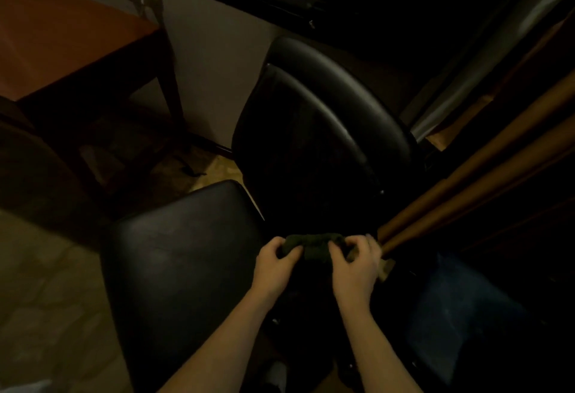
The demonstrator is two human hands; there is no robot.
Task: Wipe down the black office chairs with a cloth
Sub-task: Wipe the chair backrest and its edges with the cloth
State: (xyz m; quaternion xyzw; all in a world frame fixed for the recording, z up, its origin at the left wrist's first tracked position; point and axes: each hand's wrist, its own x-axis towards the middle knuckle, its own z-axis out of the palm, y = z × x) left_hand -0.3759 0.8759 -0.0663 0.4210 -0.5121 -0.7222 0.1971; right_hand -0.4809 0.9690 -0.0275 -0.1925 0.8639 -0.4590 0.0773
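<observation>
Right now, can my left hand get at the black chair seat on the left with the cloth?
Probably yes. The left hand holds the cloth beside the seat, with nothing visible lying between them, though the right hand grips the cloth too.

Desk point(62, 34) far left, two chairs point(317, 143) centre, curtain point(482, 168) right

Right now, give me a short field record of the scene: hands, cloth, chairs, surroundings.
left hand: grips the cloth's left end
right hand: grips the cloth's right end
cloth: dark green, bunched, held between both hands
near chair: black padded seat, bare
far chair: black, by the wall
desk: brown, upper left
curtain: tan folds, right
</observation>
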